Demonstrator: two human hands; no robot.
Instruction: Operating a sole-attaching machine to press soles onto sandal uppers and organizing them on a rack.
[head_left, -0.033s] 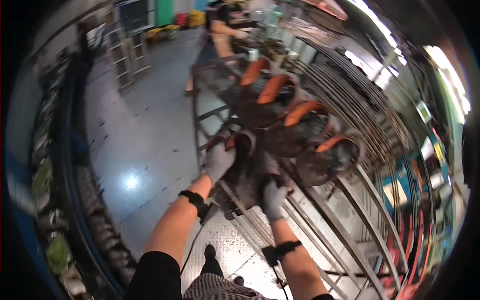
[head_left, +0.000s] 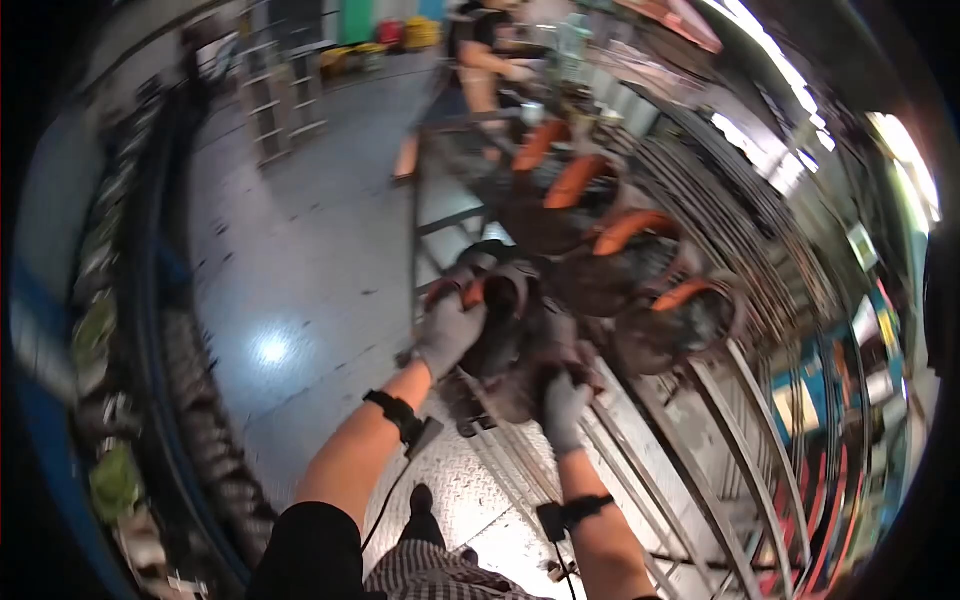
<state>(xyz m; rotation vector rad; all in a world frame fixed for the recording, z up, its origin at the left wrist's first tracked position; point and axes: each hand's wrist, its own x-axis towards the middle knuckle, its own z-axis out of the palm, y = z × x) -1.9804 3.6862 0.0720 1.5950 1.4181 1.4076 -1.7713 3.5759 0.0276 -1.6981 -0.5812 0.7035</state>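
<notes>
My left hand [head_left: 452, 328], in a grey glove, is closed on the upper rim of a dark brown hollow piece [head_left: 500, 350] with a rounded opening and a bit of orange near my fingers. My right hand [head_left: 565, 408], gloved too, is closed around the piece's lower right end. Blur hides the exact outline of this piece. It is over the rails of a metal rack [head_left: 640, 400]. Beyond and to the right, several similar dark pieces with round openings and orange inner walls stand in a row, the nearest [head_left: 660, 340] just right of my hands.
Long metal bars [head_left: 720, 200] lie at the right. Shelving with dark items and a green bundle [head_left: 115, 478] runs along the left. A person [head_left: 485, 60] works at the far end. A metal frame [head_left: 270, 105] stands on the grey floor [head_left: 300, 260] at the back left.
The whole scene has shifted slightly rightward in the picture as the view turns. Both hands keep their hold on the dark hollow piece.
</notes>
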